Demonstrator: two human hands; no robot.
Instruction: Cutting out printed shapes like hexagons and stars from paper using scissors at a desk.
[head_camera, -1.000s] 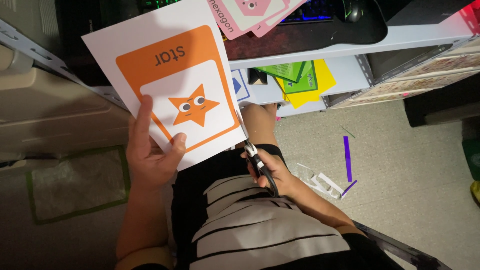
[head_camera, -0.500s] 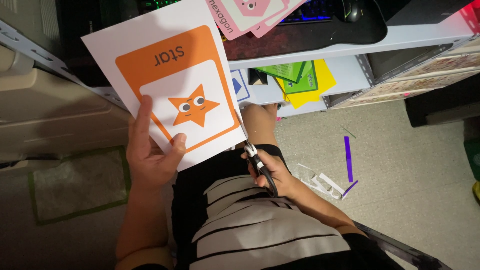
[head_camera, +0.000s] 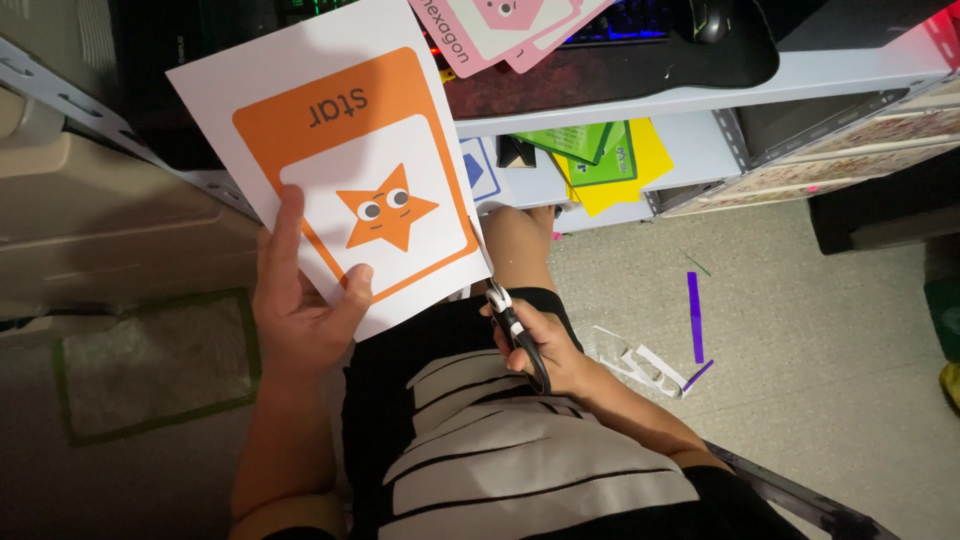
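A: Floor (head_camera: 820, 300) pale, littered with paper strips (head_camera: 650, 365) and a purple strip (head_camera: 694, 315); shelf (head_camera: 700, 100) above, keyboard on top, green and yellow sheets (head_camera: 610, 160) tucked under; pink cards (head_camera: 500, 25) at the top edge.

B: Noted; sheet next?

A: Sheet (head_camera: 330, 150) white, orange star card printed on it, held tilted over the lap; long axis running from lower right up to upper left.

B: Held how?

A: Left hand (head_camera: 300, 310) gripping the lower edge; thumb pressed on the front near the star, fingers behind and out of sight.

B: And the cutting side?

A: Right hand (head_camera: 545, 350) closed through the handles of scissors (head_camera: 510, 320); blades pointing up and left, tips at the sheet's right edge, just beside the orange border; blades nearly together, gap too small to judge.

B: Bearing?

A: Sheet lying up and left of the right fingers; cut line along the right margin; right hand nearer that edge, left hand well apart at the opposite side.
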